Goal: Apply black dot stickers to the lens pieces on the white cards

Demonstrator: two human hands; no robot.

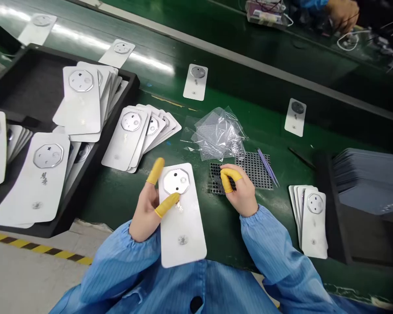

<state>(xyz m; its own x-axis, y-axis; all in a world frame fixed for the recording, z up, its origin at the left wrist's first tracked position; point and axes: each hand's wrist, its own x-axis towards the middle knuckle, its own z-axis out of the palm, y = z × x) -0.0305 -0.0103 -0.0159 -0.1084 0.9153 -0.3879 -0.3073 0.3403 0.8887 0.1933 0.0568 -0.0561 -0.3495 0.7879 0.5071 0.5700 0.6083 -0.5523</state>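
My left hand [150, 205], with yellow finger covers, holds a white card-shaped plate [186, 226] by its left side. Near the plate's upper end is an octagonal ring with dark round spots inside. My right hand [237, 183] is closed, thumb and index finger pinched together, over a black perforated tray [216, 185]; whatever the fingertips hold is too small or hidden to make out. Beside that hand lies a second perforated tray [253, 168] with purple tweezers [267, 168] on it. Crumpled clear plastic [219, 133] lies just behind the trays.
Fanned white plates [122, 144] lie left, beside a black bin [132, 89] of more plates. Another stack [315, 226] is at right, near a black box [340, 218] with grey sheets [367, 179]. Single plates [195, 85] line the back. Another person's hand [343, 13] shows top right.
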